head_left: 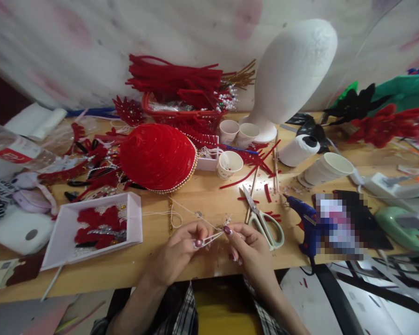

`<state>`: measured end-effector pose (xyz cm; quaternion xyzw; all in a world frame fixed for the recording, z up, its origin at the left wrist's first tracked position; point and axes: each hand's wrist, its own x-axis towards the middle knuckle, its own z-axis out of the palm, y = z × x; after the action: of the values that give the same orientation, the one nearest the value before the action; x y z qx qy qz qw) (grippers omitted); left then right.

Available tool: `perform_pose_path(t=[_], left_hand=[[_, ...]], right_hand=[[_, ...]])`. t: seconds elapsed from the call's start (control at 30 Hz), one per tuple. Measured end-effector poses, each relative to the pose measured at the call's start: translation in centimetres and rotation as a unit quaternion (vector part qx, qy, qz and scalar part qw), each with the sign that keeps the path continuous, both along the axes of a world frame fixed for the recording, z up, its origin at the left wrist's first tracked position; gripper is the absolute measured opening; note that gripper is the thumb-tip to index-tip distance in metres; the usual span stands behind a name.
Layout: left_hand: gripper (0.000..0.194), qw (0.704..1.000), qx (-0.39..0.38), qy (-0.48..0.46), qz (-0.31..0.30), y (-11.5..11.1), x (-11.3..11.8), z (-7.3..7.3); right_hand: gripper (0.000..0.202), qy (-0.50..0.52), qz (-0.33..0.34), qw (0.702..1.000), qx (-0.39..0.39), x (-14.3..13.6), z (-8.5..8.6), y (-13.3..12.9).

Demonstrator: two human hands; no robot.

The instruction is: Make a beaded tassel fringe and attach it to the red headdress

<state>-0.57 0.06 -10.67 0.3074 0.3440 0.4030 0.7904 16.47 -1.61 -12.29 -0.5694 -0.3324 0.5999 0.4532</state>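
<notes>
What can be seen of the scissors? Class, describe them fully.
The scissors have silvery, metal-looking blades and pale greenish, plastic-looking looped handles. They lie on the wooden table, tips pointing away from the person and to the left, handles nearer the person. The blades look almost closed, though exactly how far is hard to tell. They lie between the right hand and the blue glue gun, unheld; whether that hand brushes a handle is unclear.

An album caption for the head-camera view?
Left hand and right hand pinch white strands near scissors and a red dome.
</notes>
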Motion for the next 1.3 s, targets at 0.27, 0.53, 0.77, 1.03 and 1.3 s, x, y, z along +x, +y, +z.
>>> perform_pose_path(t=[0.27,0.53,0.77,1.03,1.3], left_hand=[[0.028,0.975,0.072,0.155,0.139,-0.3,1.7,-0.7],[0.024,0.940,0.122,0.241,0.208,-0.7,1.7,-0.3],[0.030,0.937,0.072,0.300,0.167,-1.0,1.1,0.0],[0.042,0.995,0.010,0.059,0.084,-1.3,-0.4,0.9],[0.024,0.995,0.029,0.015,0.093,-1.6,0.3,0.9]], right_hand=[[0.039,-0.047,-0.023,0.998,0.020,-0.4,0.0,0.0],[0.034,-0.116,-0.043,0.991,0.055,-0.4,0.7,0.1],[0.032,-0.140,-0.061,0.986,0.067,0.0,0.6,0.2],[0.030,-0.140,-0.053,0.986,0.080,-0.2,1.1,-0.1],[0.027,-0.142,-0.047,0.984,0.094,-0.1,1.0,-0.1]])
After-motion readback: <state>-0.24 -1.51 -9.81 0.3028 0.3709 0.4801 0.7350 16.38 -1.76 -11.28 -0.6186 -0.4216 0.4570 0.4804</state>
